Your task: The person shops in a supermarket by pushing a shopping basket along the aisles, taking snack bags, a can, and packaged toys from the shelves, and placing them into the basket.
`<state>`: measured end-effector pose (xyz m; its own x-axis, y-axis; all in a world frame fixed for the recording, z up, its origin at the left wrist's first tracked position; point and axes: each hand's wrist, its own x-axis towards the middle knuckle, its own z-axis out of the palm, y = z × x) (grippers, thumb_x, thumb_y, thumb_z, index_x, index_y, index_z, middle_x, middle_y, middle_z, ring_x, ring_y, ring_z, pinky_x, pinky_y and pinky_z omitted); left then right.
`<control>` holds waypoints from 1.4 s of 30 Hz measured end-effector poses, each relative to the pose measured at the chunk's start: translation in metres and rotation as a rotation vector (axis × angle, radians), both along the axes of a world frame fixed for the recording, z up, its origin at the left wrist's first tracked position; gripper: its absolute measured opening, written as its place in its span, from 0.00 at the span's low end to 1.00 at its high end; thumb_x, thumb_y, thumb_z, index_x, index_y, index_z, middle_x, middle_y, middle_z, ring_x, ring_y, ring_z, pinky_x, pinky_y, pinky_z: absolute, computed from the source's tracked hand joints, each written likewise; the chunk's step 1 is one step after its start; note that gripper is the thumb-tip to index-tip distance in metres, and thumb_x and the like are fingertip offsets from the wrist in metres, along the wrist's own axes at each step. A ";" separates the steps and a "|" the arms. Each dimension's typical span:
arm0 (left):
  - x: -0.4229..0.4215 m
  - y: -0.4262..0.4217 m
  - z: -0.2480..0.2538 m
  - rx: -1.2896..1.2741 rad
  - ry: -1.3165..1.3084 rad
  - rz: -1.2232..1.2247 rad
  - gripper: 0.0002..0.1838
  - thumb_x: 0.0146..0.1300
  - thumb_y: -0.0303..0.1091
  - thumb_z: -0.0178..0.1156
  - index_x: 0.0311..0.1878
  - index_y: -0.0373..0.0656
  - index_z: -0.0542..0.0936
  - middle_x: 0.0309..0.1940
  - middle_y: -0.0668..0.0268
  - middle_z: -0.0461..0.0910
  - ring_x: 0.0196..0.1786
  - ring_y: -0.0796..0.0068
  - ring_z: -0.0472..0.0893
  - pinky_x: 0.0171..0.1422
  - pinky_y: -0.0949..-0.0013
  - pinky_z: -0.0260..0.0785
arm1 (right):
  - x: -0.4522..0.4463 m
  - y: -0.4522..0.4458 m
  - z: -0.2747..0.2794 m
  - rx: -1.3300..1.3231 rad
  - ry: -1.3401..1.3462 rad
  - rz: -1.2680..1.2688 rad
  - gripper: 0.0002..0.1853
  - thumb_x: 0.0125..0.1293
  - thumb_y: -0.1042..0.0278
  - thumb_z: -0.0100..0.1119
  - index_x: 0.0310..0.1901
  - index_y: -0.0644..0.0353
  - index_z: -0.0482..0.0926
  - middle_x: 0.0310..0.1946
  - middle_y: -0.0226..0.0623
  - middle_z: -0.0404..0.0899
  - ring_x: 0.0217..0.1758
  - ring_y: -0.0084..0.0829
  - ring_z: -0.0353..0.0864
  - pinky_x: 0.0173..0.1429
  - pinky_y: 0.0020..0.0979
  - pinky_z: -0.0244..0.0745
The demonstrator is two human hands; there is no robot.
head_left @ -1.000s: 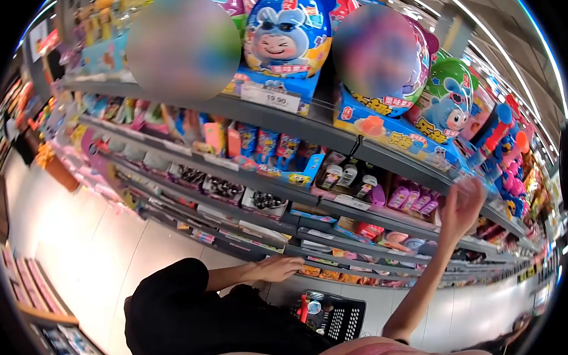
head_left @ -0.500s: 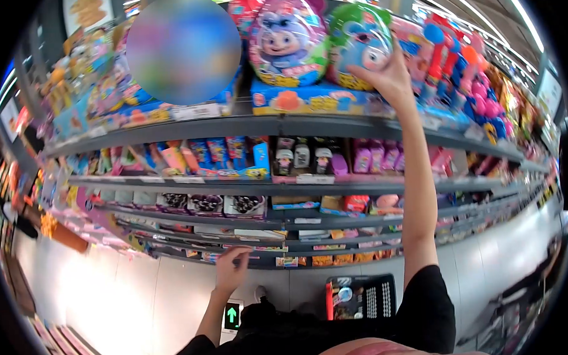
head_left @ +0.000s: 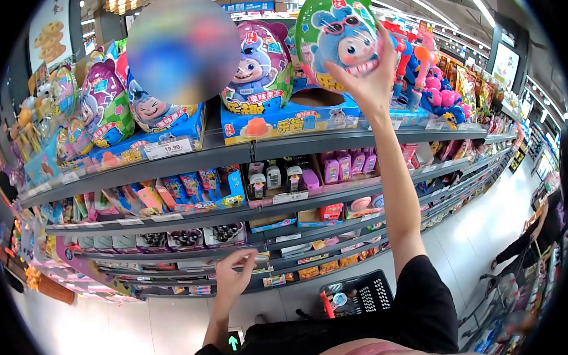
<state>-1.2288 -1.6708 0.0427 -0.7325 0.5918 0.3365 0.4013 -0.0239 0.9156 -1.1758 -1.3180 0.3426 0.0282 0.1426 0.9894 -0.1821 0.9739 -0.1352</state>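
My right hand (head_left: pixel 371 80) is closed on the right side of a green egg-shaped jelly package (head_left: pixel 339 44) printed with a blue rabbit character in sunglasses. The package is held above a blue display box (head_left: pixel 294 122), whose top shows a round cut-out. A purple egg-shaped package (head_left: pixel 258 69) stands in the same box, left of the green one. Lower down, my left hand (head_left: pixel 234 273) hovers before the bottom shelves, its fingers loosely bent and apart, with no object visible in it.
More egg-shaped packages (head_left: pixel 106 105) stand to the left, beside a price tag (head_left: pixel 168 148). Toys (head_left: pixel 443 87) hang at right. Lower shelves hold small boxed sweets (head_left: pixel 346 167). A black shopping basket (head_left: pixel 369 293) is on the floor. Another person (head_left: pixel 542 221) stands far right.
My right hand has lifted the green package up out of its place in the display box, exposing the cut-out. My left hand stays low, and the view has shifted.
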 end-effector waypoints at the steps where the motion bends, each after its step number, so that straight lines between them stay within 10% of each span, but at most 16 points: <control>1: -0.003 0.006 0.013 0.044 0.066 -0.044 0.12 0.61 0.22 0.63 0.48 0.36 0.84 0.39 0.63 0.87 0.34 0.77 0.87 0.41 0.75 0.77 | 0.008 -0.013 -0.005 0.030 0.018 0.000 0.59 0.37 0.52 0.85 0.71 0.66 0.61 0.60 0.47 0.66 0.66 0.42 0.66 0.71 0.41 0.62; 4: -0.006 0.019 0.071 0.262 0.000 -0.220 0.39 0.59 0.31 0.69 0.72 0.37 0.63 0.59 0.58 0.79 0.54 0.70 0.82 0.56 0.67 0.76 | 0.040 -0.088 -0.037 -0.041 -0.020 0.065 0.60 0.39 0.58 0.84 0.73 0.61 0.57 0.66 0.44 0.63 0.69 0.38 0.65 0.72 0.40 0.62; 6: -0.022 0.025 0.089 0.490 0.011 -0.343 0.65 0.47 0.45 0.80 0.79 0.40 0.45 0.78 0.52 0.50 0.76 0.58 0.60 0.74 0.49 0.60 | 0.052 -0.132 -0.066 0.000 -0.074 0.148 0.65 0.36 0.46 0.83 0.74 0.64 0.54 0.68 0.46 0.60 0.70 0.40 0.64 0.74 0.44 0.60; 9: -0.008 0.028 0.097 0.651 -0.131 -0.516 0.80 0.30 0.42 0.88 0.79 0.38 0.38 0.78 0.54 0.48 0.78 0.57 0.54 0.79 0.52 0.49 | 0.061 -0.182 -0.121 -0.055 -0.341 0.409 0.69 0.38 0.36 0.80 0.75 0.67 0.51 0.69 0.46 0.58 0.74 0.43 0.59 0.76 0.45 0.54; 13: 0.031 0.023 0.102 0.736 -0.302 -0.241 0.80 0.24 0.37 0.89 0.78 0.37 0.43 0.75 0.54 0.54 0.76 0.60 0.58 0.78 0.54 0.53 | 0.061 -0.216 -0.153 -0.613 -0.354 0.456 0.45 0.71 0.33 0.44 0.72 0.70 0.58 0.66 0.48 0.66 0.71 0.40 0.66 0.76 0.41 0.56; 16: 0.041 -0.002 0.082 0.787 -0.543 -0.301 0.57 0.50 0.36 0.76 0.77 0.36 0.48 0.73 0.55 0.59 0.74 0.62 0.63 0.76 0.56 0.58 | 0.067 -0.179 -0.169 -0.685 -0.401 0.701 0.35 0.76 0.40 0.29 0.65 0.63 0.70 0.53 0.39 0.75 0.56 0.26 0.72 0.61 0.32 0.64; 19: 0.035 -0.001 0.056 1.066 -0.870 -0.791 0.34 0.72 0.39 0.52 0.76 0.35 0.54 0.70 0.54 0.67 0.70 0.61 0.71 0.75 0.57 0.64 | 0.062 -0.154 -0.173 -0.593 -0.477 0.613 0.28 0.74 0.57 0.48 0.69 0.66 0.65 0.56 0.42 0.75 0.60 0.29 0.73 0.67 0.30 0.63; 21: 0.039 0.001 0.060 1.138 -0.884 -0.962 0.34 0.74 0.47 0.47 0.75 0.36 0.56 0.69 0.53 0.70 0.67 0.59 0.75 0.74 0.56 0.65 | 0.050 -0.124 -0.192 -0.782 -0.294 1.143 0.31 0.70 0.63 0.54 0.71 0.68 0.62 0.60 0.45 0.74 0.64 0.31 0.72 0.69 0.30 0.63; 29: 0.039 0.017 0.032 1.086 -1.493 -1.077 0.37 0.70 0.68 0.44 0.65 0.46 0.75 0.58 0.57 0.81 0.58 0.60 0.82 0.64 0.55 0.75 | 0.059 -0.148 -0.212 -0.802 -0.462 1.141 0.42 0.70 0.42 0.44 0.71 0.76 0.56 0.62 0.54 0.73 0.63 0.39 0.77 0.68 0.37 0.72; 38: 0.066 0.018 0.007 0.266 -0.953 -0.277 0.39 0.73 0.68 0.38 0.68 0.44 0.71 0.59 0.64 0.80 0.61 0.71 0.79 0.70 0.65 0.67 | 0.078 -0.130 -0.225 -1.025 -0.425 1.087 0.33 0.69 0.50 0.48 0.63 0.74 0.67 0.53 0.50 0.78 0.54 0.34 0.82 0.61 0.32 0.77; 41: 0.063 0.023 -0.006 0.423 -1.086 -0.043 0.41 0.73 0.69 0.37 0.71 0.41 0.67 0.64 0.64 0.76 0.66 0.75 0.75 0.72 0.68 0.64 | 0.077 -0.146 -0.219 -1.008 -0.482 0.964 0.28 0.68 0.55 0.53 0.60 0.71 0.71 0.53 0.48 0.79 0.52 0.31 0.82 0.59 0.30 0.76; 42: 0.056 0.016 -0.004 0.446 -0.990 -0.301 0.43 0.73 0.68 0.39 0.74 0.38 0.62 0.70 0.62 0.69 0.71 0.71 0.69 0.75 0.64 0.60 | 0.076 -0.146 -0.220 -0.969 -0.561 0.863 0.31 0.65 0.52 0.57 0.62 0.70 0.71 0.54 0.48 0.79 0.54 0.31 0.81 0.60 0.30 0.75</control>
<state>-1.1726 -1.6547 0.0383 -0.6422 0.7615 -0.0881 -0.5746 -0.4021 0.7129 -1.1002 -1.4643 0.1223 -0.7748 0.5323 0.3411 -0.3636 0.0662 -0.9292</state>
